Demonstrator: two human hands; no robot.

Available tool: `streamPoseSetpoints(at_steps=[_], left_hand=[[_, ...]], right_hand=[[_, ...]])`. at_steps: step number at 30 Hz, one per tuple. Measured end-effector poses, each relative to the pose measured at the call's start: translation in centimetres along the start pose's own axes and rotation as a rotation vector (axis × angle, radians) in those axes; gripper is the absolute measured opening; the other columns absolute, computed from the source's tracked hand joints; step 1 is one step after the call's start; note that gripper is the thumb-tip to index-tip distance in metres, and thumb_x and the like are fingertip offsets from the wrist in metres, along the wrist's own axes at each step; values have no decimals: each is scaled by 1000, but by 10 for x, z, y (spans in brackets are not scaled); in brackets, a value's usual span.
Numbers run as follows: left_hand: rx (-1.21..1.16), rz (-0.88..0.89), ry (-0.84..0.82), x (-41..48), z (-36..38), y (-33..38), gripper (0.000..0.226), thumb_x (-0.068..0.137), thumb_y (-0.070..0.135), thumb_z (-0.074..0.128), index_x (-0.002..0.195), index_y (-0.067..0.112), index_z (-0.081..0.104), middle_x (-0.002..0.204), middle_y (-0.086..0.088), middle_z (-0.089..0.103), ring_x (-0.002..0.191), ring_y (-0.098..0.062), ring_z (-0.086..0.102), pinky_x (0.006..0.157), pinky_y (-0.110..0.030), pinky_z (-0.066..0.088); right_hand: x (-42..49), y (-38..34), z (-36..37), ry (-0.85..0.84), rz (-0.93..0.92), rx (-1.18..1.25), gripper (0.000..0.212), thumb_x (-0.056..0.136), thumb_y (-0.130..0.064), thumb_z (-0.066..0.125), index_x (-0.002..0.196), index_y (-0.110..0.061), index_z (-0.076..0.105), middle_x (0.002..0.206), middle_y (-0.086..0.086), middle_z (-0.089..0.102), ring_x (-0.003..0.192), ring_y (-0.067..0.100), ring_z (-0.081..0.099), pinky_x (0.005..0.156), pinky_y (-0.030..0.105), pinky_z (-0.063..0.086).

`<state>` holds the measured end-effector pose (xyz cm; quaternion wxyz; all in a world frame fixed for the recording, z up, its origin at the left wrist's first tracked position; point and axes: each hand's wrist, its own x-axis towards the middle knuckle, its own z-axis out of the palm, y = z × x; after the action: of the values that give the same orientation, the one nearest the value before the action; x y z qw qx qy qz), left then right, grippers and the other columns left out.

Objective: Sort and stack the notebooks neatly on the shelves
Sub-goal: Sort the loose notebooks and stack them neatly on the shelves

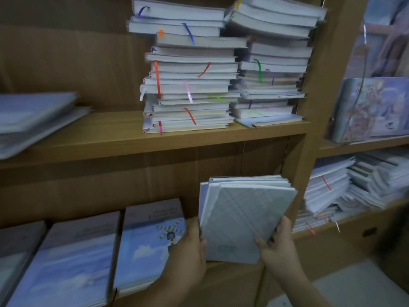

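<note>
Where it is held, tilted, over the right end of the lower shelf beside the upright, one bundle of grey-patterned notebooks is entered. Left hand: lower left edge gripped. Right hand: fingers pinching the lower right edge.

Handling, as judged: moderately heavy; covers stiff, probably slick; members unaligned and apt to slide. Support beneath both lower corners is advised.

Surroundings: wood-grain shelving. Blue-covered notebooks are laid flat further left. Two tall ribboned stacks are kept at the upper shelf's right end.
</note>
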<state>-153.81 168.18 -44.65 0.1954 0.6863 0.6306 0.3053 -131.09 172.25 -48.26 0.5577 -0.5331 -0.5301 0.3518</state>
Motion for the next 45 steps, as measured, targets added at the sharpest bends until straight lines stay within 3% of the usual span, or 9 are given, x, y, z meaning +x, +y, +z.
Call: streamPoseSetpoints(at_steps=[5,8,13,19,24,28,31,38,45], left_hand=[[-11,-22,38,6,2,-1,53,105,30,47,153,25,28,135,1,61,112,-23,62,92,-37,53],[-28,-34,40,10,6,1,54,106,34,46,155,23,26,127,-1,65,107,-24,64,89,-44,56],[-70,-18,-12,11,12,5,46,105,33,49,147,26,32,129,1,63,109,-18,62,92,-40,54],[-166,129,152,8,6,14,76,104,33,49,159,45,-3,159,18,34,134,-9,48,107,-32,47],[-79,52,60,-6,28,5,82,108,31,38,146,50,-31,141,9,56,105,-16,65,90,-37,56],[-94,-24,10,-2,39,-1,94,106,29,42,129,59,-44,103,12,67,67,-11,64,63,-30,53],[-169,-60,20,2,42,5,91,106,26,43,139,54,-37,122,3,64,67,-11,61,52,-25,44],[-251,-61,126,-3,49,5,80,106,28,46,153,50,-15,141,10,55,105,-13,63,88,-34,55],[-138,-63,88,-4,62,-12,88,107,30,41,131,65,-36,134,17,59,88,-8,65,77,-25,54]], right_hand=[[7,-12,-1,14,-27,-49,80,87,0,70,113,-68,35,121,-30,55,122,12,53,105,49,47],[16,-22,-3,-7,-58,-53,76,90,-2,66,126,-60,35,120,-39,52,125,10,50,103,45,47],[13,-16,0,-9,-39,-39,80,88,5,64,139,-47,32,132,-24,50,130,15,47,108,52,44],[11,-16,1,-31,-75,-11,103,84,7,68,152,-52,16,146,-19,42,139,11,39,112,45,38],[6,0,-2,-69,-42,-35,91,88,-3,69,149,-51,21,142,-24,44,138,8,40,114,48,40],[8,9,-5,-98,-29,-65,85,90,-4,65,151,-43,21,143,-20,44,138,10,41,113,44,40],[8,14,-6,-70,-1,-106,84,91,-7,64,151,-47,20,144,-18,45,137,14,42,110,45,42],[-2,17,-3,17,-66,-177,88,97,-9,59,155,-49,5,150,-19,38,131,4,42,101,32,40],[-1,27,7,7,-37,-233,80,98,-12,57,155,-42,10,150,-16,35,135,7,36,110,39,39]])
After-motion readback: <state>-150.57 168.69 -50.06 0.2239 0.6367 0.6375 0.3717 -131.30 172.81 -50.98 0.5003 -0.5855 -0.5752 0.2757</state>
